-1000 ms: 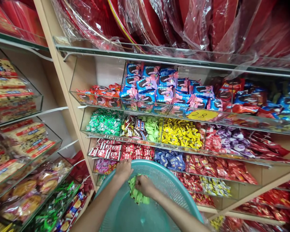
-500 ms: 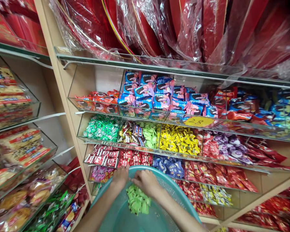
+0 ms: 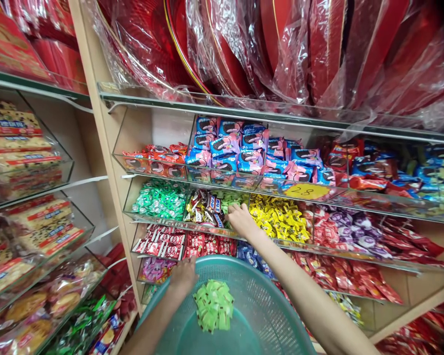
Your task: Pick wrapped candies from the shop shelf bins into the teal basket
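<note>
- The right hand [image 3: 240, 219] is reaching up to the shelf now, having left the teal basin [image 3: 276, 310], over which it was hanging half a second ago.
- Its fingers are curling down at the front of a compartment of light-green sweets [image 3: 232, 198]; whether they are gripping any, I cannot tell.
- The left hand [image 3: 183, 276] is staying at the basin's far left edge, closing over the rim as in the earlier frames.
- A heap of green packets [image 3: 213, 305] is lying inside the basin, toward its far side, well apart from both hands.
- Dark-brown bars [image 3: 207, 207] are sitting just left of the light-green sweets, and yellow sweets [image 3: 279, 217] are filling the space just right of them, partly behind the right wrist.
- Shiny green sweets [image 3: 159, 199] are occupying the left end of that same shelf.
- Red packets [image 3: 209, 244] are lying one tier lower, just beyond the basin's rim.
- Blue-and-pink biscuit packs [image 3: 225, 145] are standing stacked one tier higher, with a yellow tag [image 3: 306, 191] hanging at the shelf front, to their right.
</note>
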Demonstrator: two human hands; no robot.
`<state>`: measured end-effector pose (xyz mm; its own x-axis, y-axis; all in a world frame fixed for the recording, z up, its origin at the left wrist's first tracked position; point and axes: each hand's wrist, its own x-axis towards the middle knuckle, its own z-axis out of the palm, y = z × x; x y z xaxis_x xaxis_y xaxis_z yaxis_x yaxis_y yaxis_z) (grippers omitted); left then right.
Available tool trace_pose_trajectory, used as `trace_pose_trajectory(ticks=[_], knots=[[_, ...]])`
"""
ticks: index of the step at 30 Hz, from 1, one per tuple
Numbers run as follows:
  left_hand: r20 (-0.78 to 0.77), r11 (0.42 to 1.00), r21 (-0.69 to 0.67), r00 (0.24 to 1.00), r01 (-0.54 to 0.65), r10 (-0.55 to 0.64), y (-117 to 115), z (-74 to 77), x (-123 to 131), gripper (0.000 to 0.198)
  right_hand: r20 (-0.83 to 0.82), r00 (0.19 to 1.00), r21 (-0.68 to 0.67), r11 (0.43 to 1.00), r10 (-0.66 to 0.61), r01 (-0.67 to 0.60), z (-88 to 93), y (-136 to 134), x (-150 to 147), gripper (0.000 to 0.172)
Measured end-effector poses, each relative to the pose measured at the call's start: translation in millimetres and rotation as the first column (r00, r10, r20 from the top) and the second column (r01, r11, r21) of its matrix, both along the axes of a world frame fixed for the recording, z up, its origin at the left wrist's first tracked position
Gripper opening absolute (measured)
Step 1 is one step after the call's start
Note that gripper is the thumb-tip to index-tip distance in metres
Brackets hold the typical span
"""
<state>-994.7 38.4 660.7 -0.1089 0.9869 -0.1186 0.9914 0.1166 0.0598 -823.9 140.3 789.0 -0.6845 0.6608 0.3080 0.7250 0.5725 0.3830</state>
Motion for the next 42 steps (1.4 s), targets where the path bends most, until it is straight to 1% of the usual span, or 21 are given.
trace_pose_trajectory(ticks=[4,8,12,15,18,20,22,24,25,26,28,30,32,34,35,36,38,40,42], knots=[[0.008,1.000,0.001,1.000,-0.021,0.021,-2.0,-0.3,-4.3,0.043,0.013,1.000,0.004,1.000,-0.014,0.014,-4.7,2.4,-1.1,0.023],[0.014,0.999,-0.007,0.999,-0.032,0.032,-2.7,1.4,-5.1,0.045,0.016,0.999,0.037,0.999,-0.029,0.028,-4.3,2.4,2.1,0.023],[0.005,1.000,-0.008,1.000,-0.026,0.026,-1.8,1.3,-3.6,0.046,0.006,1.000,0.058,0.998,-0.029,0.029,0.2,1.4,8.5,0.020],[0.003,1.000,-0.015,1.000,-0.025,0.025,-1.1,1.1,-2.1,0.047,-0.016,1.000,0.083,0.996,-0.020,0.022,8.7,-2.1,13.7,0.019],[-0.002,1.000,-0.013,1.000,-0.021,0.021,-0.9,2.5,-1.6,0.045,-0.083,0.996,0.136,0.990,-0.014,0.025,23.0,-14.1,18.1,0.019],[-0.006,1.000,-0.005,1.000,-0.010,0.010,-0.8,3.6,-1.9,0.045,-0.154,0.988,0.153,0.988,0.008,0.016,33.8,-28.7,19.8,0.020],[-0.013,1.000,-0.003,1.000,0.002,-0.002,-0.6,4.0,-2.2,0.046,-0.236,0.970,0.123,0.992,0.064,-0.035,41.0,-46.4,19.4,0.021],[-0.027,1.000,-0.003,1.000,0.007,-0.007,-0.1,3.6,-2.1,0.047,-0.316,0.938,0.041,0.990,0.140,-0.134,39.2,-63.1,16.4,0.020],[-0.034,1.000,-0.002,0.999,0.007,-0.007,0.1,3.3,-1.8,0.047,-0.352,0.920,-0.013,0.982,0.170,-0.187,33.4,-69.5,13.8,0.019],[-0.040,1.000,-0.001,0.999,0.005,-0.005,0.3,3.0,-1.4,0.047,-0.381,0.905,-0.073,0.970,0.189,-0.234,23.9,-74.2,10.8,0.018],[-0.042,1.000,0.002,0.999,-0.002,0.002,0.5,3.0,-0.8,0.045,-0.419,0.889,-0.199,0.936,0.187,-0.290,-5.2,-78.1,3.9,0.016],[-0.037,1.000,0.006,0.999,-0.006,0.007,0.2,3.6,-0.9,0.043,-0.426,0.894,-0.328,0.897,0.140,-0.297,-43.3,-77.0,-2.6,0.015],[-0.030,1.000,0.014,1.000,0.000,0.001,-0.7,4.4,-1.6,0.044,-0.406,0.911,-0.471,0.837,0.074,-0.278,-81.9,-74.6,-7.0,0.011],[-0.030,1.000,0.018,0.999,0.012,-0.011,-2.0,4.7,-2.5,0.045,-0.369,0.929,-0.582,0.772,0.029,-0.255,-112.9,-73.9,-8.7,0.009],[-0.031,1.000,0.017,0.999,0.015,-0.014,-2.6,4.8,-2.7,0.044,-0.347,0.938,-0.620,0.746,0.016,-0.243,-124.2,-74.5,-8.6,0.008],[-0.031,1.000,0.013,0.999,0.016,-0.016,-3.2,4.7,-2.7,0.044,-0.326,0.945,-0.643,0.730,0.010,-0.229,-132.6,-75.5,-8.0,0.009],[-0.027,1.000,0.002,1.000,0.015,-0.015,-3.9,4.5,-2.3,0.043,-0.280,0.960,-0.654,0.730,0.011,-0.199,-142.4,-77.9,-6.0,0.011],[-0.021,1.000,-0.003,1.000,0.015,-0.015,-3.8,4.3,-1.3,0.042,-0.234,0.972,-0.640,0.748,0.025,-0.173,-146.9,-79.7,-4.0,0.014],[-0.019,1.000,-0.008,1.000,0.017,-0.017,-3.1,4.2,0.0,0.042,-0.198,0.979,-0.638,0.753,0.042,-0.161,-150.1,-80.4,-2.7,0.016]])
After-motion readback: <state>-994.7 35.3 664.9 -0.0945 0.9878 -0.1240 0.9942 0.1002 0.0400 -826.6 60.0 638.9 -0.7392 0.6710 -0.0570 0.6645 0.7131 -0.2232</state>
